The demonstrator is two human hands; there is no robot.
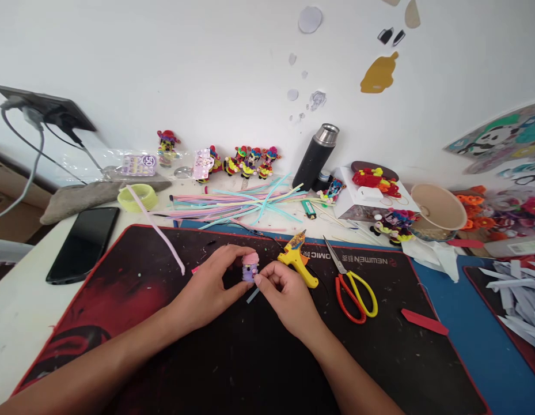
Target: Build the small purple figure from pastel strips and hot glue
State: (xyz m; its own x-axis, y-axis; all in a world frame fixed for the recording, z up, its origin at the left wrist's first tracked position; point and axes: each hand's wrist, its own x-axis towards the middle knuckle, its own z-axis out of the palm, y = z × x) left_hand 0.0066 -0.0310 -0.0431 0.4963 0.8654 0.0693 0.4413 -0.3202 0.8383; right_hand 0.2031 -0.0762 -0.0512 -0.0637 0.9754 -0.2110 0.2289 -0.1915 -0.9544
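Observation:
Above the middle of the dark mat (267,357), my left hand (209,282) grips a small fuzzy doll (250,270) with a pink top and a purple body. Thumb and fingers hold it from its left side. My right hand (287,291) is pinched closed at the doll's lower right edge. Whatever sits between those fingertips is too small to make out. Just under the doll a short pale blue strip (253,295) sticks out beside my right fingers. Close behind my right hand lies a yellow glue gun (298,259), and farther right are scissors (352,285) with one red and one yellow handle.
Pastel pipe cleaners (245,202) lie heaped behind the mat. Finished small dolls (250,162) stand along the wall near a black flask (315,158). A phone (89,243) is at left, a red strip (425,321) at right, and white paper strips (515,297) beyond.

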